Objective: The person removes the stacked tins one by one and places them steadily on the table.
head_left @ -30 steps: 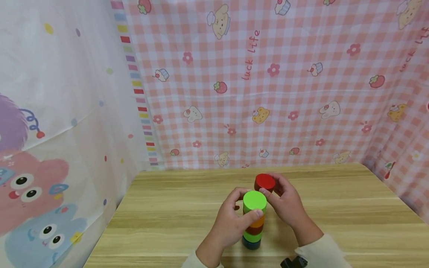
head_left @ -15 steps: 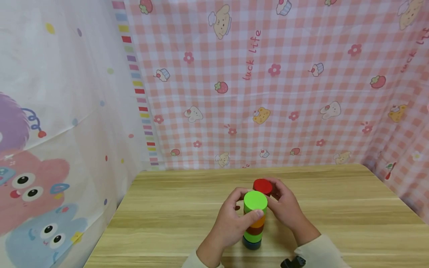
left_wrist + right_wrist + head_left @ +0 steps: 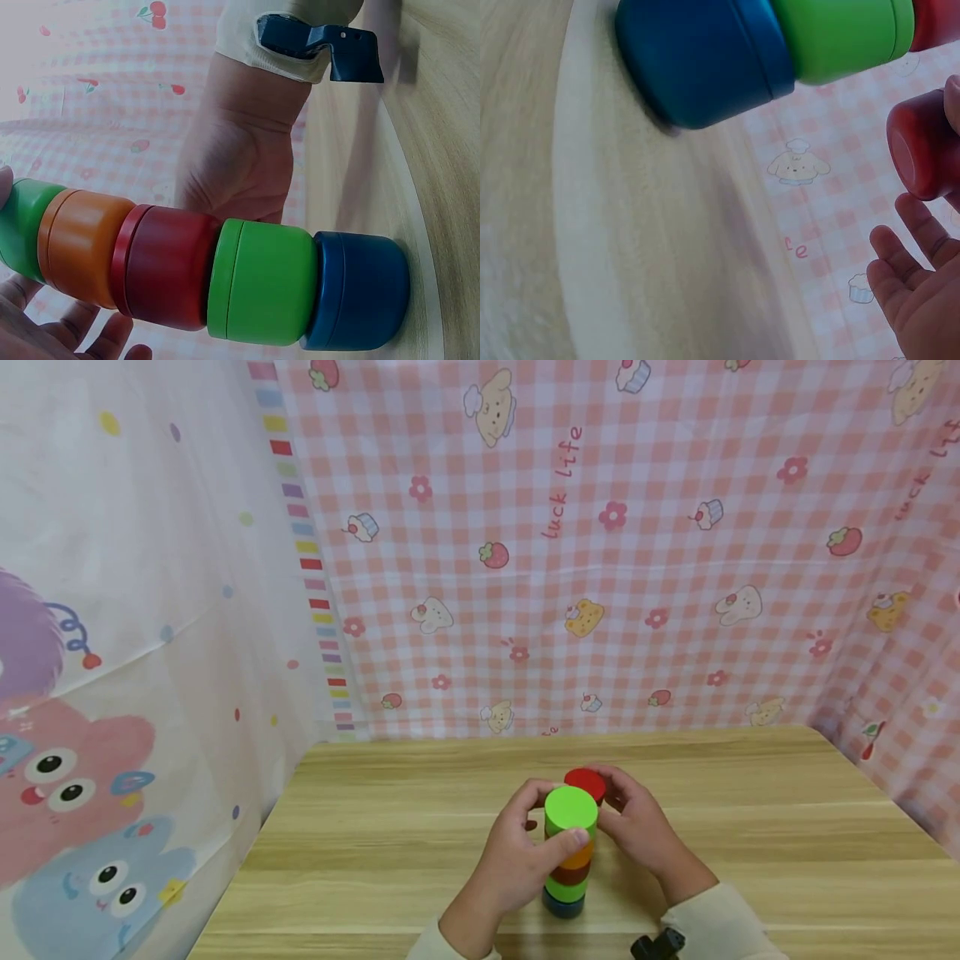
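Note:
A tower of small round lidded canisters stands on the table. From the bottom up come a blue canister [image 3: 361, 292], a green canister [image 3: 264, 281], a dark red canister [image 3: 169, 266], an orange canister [image 3: 86, 246] and a second green canister [image 3: 572, 807] on top. My left hand [image 3: 510, 856] grips the tower near its top, thumb on the near side. Just behind the tower my right hand [image 3: 643, 828] holds a separate red canister [image 3: 584, 784]. In the right wrist view this red canister [image 3: 926, 142] is off the table; its other fingers extend below it.
The wood-grain table [image 3: 375, 843] carries the tower. Behind it hangs a pink checked cloth [image 3: 465, 585], and a white printed cloth [image 3: 180, 610] hangs at the left. A black device [image 3: 657, 945] is strapped at the right sleeve.
My right hand has lowered the red canister and brought it slightly left, so the tower's top now hides more of it. The left hand and tower have stayed put.

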Action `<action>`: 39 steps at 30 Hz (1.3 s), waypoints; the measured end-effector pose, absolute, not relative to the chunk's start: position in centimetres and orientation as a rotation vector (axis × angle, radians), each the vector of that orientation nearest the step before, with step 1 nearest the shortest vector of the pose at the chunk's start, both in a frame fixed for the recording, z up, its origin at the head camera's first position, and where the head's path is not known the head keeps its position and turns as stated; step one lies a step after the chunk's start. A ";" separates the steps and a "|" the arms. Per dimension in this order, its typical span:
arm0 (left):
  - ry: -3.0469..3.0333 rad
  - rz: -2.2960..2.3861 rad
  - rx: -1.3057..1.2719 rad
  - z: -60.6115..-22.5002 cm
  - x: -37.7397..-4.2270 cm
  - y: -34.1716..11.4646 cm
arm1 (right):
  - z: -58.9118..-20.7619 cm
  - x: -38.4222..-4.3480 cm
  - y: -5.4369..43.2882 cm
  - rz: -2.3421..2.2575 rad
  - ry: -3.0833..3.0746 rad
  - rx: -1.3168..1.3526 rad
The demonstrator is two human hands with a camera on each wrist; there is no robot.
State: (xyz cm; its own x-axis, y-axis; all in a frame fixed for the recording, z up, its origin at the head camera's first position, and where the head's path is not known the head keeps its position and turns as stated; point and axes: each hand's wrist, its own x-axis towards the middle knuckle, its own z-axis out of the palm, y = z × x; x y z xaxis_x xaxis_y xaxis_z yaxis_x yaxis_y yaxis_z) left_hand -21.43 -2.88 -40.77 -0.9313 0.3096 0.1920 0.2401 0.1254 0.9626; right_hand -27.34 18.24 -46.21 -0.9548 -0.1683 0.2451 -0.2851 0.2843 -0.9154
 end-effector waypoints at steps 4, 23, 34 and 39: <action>2.319 1.959 0.564 -40.8 -21.4 -2.9 | -46.7 -27.5 18.5 1.784 -2.452 0.434; 2.316 1.936 0.563 -40.8 -21.6 -3.1 | -48.4 -28.5 19.5 1.815 -2.546 0.440; 2.321 1.929 0.572 -40.8 -21.6 -3.1 | -48.8 -28.5 19.7 1.803 -2.626 0.374; 2.322 1.936 0.585 -40.8 -21.5 -3.1 | -48.9 -28.6 19.7 1.792 -2.651 0.357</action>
